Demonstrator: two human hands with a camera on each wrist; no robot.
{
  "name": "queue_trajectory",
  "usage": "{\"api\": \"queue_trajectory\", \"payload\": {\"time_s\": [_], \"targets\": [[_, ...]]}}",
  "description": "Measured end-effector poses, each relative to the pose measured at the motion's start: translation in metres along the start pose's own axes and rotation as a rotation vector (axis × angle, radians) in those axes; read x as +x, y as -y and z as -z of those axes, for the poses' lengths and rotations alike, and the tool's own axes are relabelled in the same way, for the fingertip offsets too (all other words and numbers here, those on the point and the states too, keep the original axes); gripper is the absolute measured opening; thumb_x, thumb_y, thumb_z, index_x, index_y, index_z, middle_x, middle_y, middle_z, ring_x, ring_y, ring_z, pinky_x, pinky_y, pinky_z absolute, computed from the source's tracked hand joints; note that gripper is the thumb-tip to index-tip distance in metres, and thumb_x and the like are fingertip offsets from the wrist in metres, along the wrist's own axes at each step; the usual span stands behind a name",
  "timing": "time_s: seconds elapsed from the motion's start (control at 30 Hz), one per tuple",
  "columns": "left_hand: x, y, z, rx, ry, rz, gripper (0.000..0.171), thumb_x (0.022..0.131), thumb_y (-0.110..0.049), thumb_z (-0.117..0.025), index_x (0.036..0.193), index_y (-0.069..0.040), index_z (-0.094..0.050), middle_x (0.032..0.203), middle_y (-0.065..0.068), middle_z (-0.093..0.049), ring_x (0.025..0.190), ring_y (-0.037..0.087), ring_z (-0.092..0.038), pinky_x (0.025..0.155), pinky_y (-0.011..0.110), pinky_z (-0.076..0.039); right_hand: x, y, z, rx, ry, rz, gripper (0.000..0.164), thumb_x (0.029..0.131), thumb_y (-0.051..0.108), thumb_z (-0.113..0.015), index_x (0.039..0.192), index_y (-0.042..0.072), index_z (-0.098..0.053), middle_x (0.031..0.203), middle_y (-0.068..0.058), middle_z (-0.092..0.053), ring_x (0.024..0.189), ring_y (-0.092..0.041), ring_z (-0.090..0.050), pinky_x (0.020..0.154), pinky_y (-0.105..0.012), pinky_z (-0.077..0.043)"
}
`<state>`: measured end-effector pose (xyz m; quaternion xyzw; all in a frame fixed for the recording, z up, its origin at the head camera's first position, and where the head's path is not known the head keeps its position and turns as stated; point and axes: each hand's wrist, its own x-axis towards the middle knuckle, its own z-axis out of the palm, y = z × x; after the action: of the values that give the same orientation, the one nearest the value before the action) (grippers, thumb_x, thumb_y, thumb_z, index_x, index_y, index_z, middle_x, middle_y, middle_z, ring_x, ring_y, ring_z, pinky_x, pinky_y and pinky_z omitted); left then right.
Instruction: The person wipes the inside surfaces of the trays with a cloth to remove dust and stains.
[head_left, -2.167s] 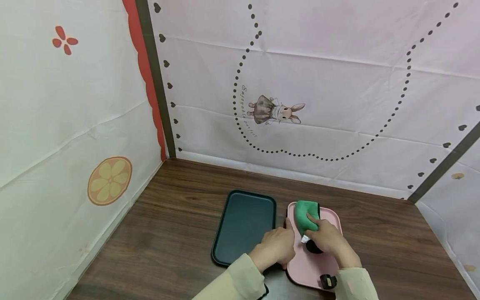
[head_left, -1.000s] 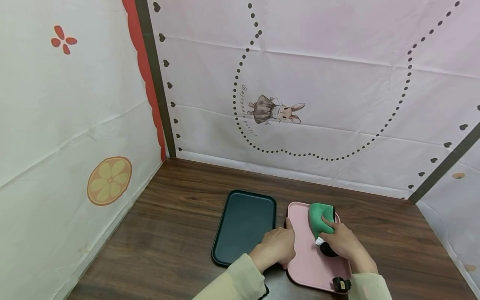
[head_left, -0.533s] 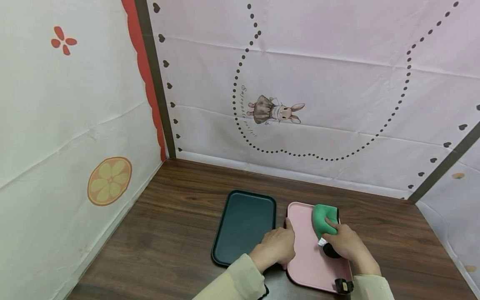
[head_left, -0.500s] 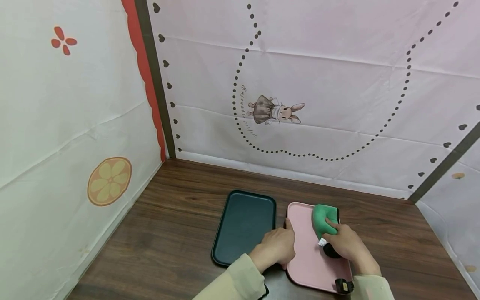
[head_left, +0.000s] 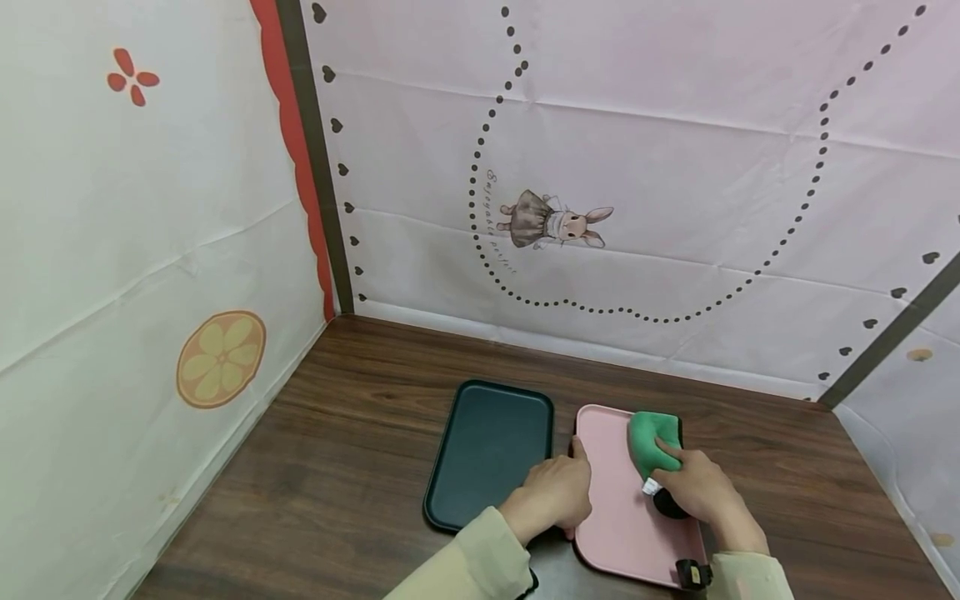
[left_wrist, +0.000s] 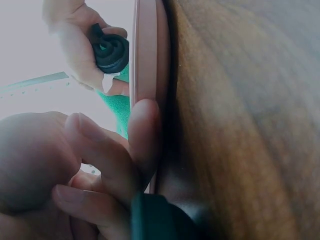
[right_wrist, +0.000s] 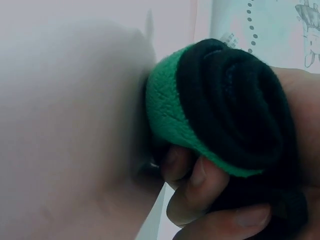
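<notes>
Near the far right corner of the pink tray [head_left: 611,521], my right hand [head_left: 701,483] grips a green fleecy cloth [head_left: 647,446] with black edging and a white tag. The right wrist view shows the cloth [right_wrist: 167,107] rolled up, its black edge [right_wrist: 230,105] forming a spiral, with fingertips [right_wrist: 197,175] curled against it. My left hand [head_left: 551,492] lies at the tray's left side, index finger straight along the rim. In the left wrist view a fingertip [left_wrist: 145,122] touches the tray's outer wall [left_wrist: 146,60] while other fingers bend beside it.
A dark green tray [head_left: 491,450] lies just left of the pink one, partly behind my left hand. Both rest on a brown wood table [head_left: 330,467]. Printed white sheets [head_left: 660,208] wall off the back and sides.
My right hand has slid the green cloth rightward across the pink tray, from its left part to the right rim, slowing lately. My left hand has stayed at the left rim.
</notes>
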<state>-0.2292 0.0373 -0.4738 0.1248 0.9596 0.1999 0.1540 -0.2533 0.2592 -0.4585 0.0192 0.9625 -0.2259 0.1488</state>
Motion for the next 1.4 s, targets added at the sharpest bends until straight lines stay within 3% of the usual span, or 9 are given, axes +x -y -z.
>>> {"api": "queue_trajectory", "payload": {"time_s": [0.33, 0.63, 0.77, 0.87, 0.97, 1.1, 1.2, 1.3, 1.4], "targets": [[0.001, 0.0, 0.0, -0.02, 0.008, 0.009, 0.086, 0.094, -0.015, -0.069, 0.165, -0.003, -0.021, 0.042, -0.007, -0.057, 0.046, 0.009, -0.057, 0.06, 0.025, -0.049, 0.002, -0.002, 0.002, 0.038, -0.012, 0.035, 0.065, 0.095, 0.029, -0.063, 0.154, 0.006, -0.048, 0.148, -0.039, -0.046, 0.138, -0.062, -0.041, 0.101, -0.072, -0.044], [0.001, 0.001, 0.0, -0.029, 0.017, 0.015, 0.089, 0.093, -0.015, -0.071, 0.165, -0.004, -0.021, 0.046, -0.006, -0.058, 0.059, 0.012, -0.058, 0.08, 0.028, -0.055, 0.0, -0.002, 0.002, 0.053, 0.005, 0.034, 0.067, 0.094, 0.028, -0.065, 0.155, 0.006, -0.047, 0.149, -0.039, -0.045, 0.138, -0.061, -0.042, 0.102, -0.07, -0.045], [0.001, 0.001, -0.001, -0.039, 0.021, 0.014, 0.089, 0.093, -0.014, -0.071, 0.165, -0.004, -0.02, 0.046, -0.006, -0.058, 0.058, 0.013, -0.058, 0.078, 0.028, -0.055, -0.002, -0.002, 0.002, 0.058, 0.018, 0.034, 0.067, 0.094, 0.028, -0.065, 0.155, 0.006, -0.047, 0.148, -0.039, -0.046, 0.137, -0.059, -0.045, 0.101, -0.07, -0.046], [0.001, 0.002, -0.001, -0.044, 0.02, 0.011, 0.089, 0.093, -0.014, -0.071, 0.165, -0.004, -0.02, 0.045, -0.006, -0.058, 0.055, 0.012, -0.057, 0.075, 0.027, -0.054, -0.003, -0.001, 0.002, 0.06, 0.019, 0.035, 0.067, 0.093, 0.027, -0.066, 0.154, 0.005, -0.047, 0.147, -0.039, -0.047, 0.134, -0.054, -0.05, 0.1, -0.068, -0.047], [0.001, 0.002, -0.001, -0.047, 0.017, 0.008, 0.089, 0.093, -0.014, -0.07, 0.165, -0.003, -0.02, 0.045, -0.007, -0.058, 0.054, 0.011, -0.057, 0.074, 0.027, -0.054, -0.005, -0.002, 0.001, 0.059, 0.018, 0.037, 0.068, 0.093, 0.027, -0.067, 0.154, 0.005, -0.048, 0.146, -0.039, -0.048, 0.12, -0.044, -0.059, 0.096, -0.06, -0.051], [0.001, 0.003, -0.002, -0.046, 0.015, 0.002, 0.089, 0.093, -0.014, -0.07, 0.165, -0.003, -0.02, 0.045, -0.007, -0.058, 0.054, 0.011, -0.057, 0.075, 0.026, -0.054, -0.006, -0.005, 0.0, 0.06, 0.024, 0.036, 0.068, 0.092, 0.027, -0.067, 0.154, 0.005, -0.048, 0.144, -0.039, -0.052, 0.097, -0.033, -0.054, 0.082, -0.048, -0.047], [0.002, 0.003, -0.002, -0.042, 0.011, -0.002, 0.089, 0.093, -0.014, -0.07, 0.165, -0.003, -0.02, 0.044, -0.008, -0.057, 0.055, 0.011, -0.058, 0.076, 0.026, -0.054, -0.008, -0.007, -0.002, 0.06, 0.028, 0.036, 0.068, 0.092, 0.027, -0.067, 0.154, 0.006, -0.048, 0.142, -0.038, -0.054, 0.1, -0.033, -0.056, 0.085, -0.05, -0.049], [0.002, 0.003, -0.003, -0.043, 0.014, -0.003, 0.089, 0.093, -0.014, -0.07, 0.165, -0.003, -0.02, 0.044, -0.008, -0.057, 0.055, 0.011, -0.058, 0.076, 0.026, -0.054, -0.01, -0.008, -0.002, 0.077, 0.034, 0.023, 0.068, 0.092, 0.026, -0.067, 0.154, 0.007, -0.048, 0.13, -0.033, -0.066, 0.099, -0.032, -0.057, 0.084, -0.049, -0.048], [0.002, 0.003, -0.002, -0.051, 0.018, -0.003, 0.089, 0.093, -0.014, -0.07, 0.165, -0.003, -0.019, 0.045, -0.007, -0.058, 0.055, 0.011, -0.057, 0.074, 0.026, -0.054, -0.013, -0.008, -0.002, 0.076, 0.039, 0.024, 0.067, 0.092, 0.026, -0.067, 0.154, 0.008, -0.049, 0.131, -0.032, -0.066, 0.106, -0.035, -0.059, 0.088, -0.051, -0.05]]}}
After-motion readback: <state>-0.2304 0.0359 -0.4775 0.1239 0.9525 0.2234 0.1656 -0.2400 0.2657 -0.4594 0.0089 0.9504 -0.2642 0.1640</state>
